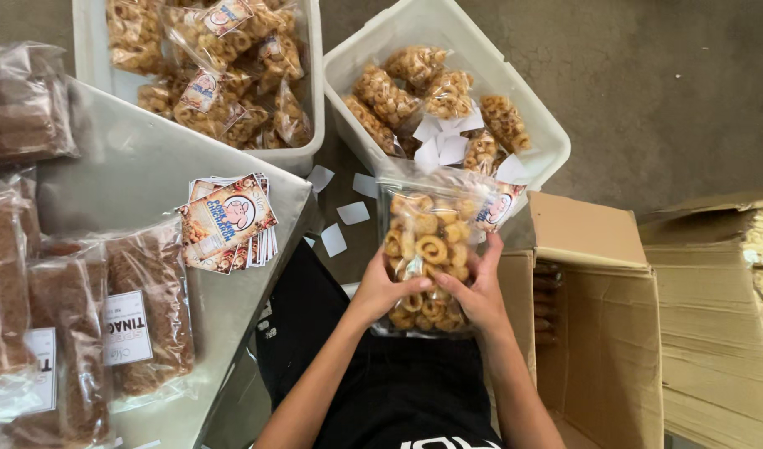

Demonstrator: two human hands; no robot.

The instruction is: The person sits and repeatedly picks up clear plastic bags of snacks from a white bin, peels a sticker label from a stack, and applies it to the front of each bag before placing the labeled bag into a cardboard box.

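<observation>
1. The left hand (384,288) and right hand (479,293) each have a closed grip on 1 clear snack bag (427,249) of ring-shaped crackers, held above the lap.
2. Just beyond the bag sits a white tub (538,112) of similar bags.
3. An open cardboard box (602,287) stands beside the right hand.
4. A stack of labels (227,220) lies on the desk (140,175).

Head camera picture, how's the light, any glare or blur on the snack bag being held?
Head view: soft, even light with faint shadows; the clear snack bag held by the left hand and right hand shows mild sheen yet stays sharp; wide-lens bending curves the grey table edge.
</observation>
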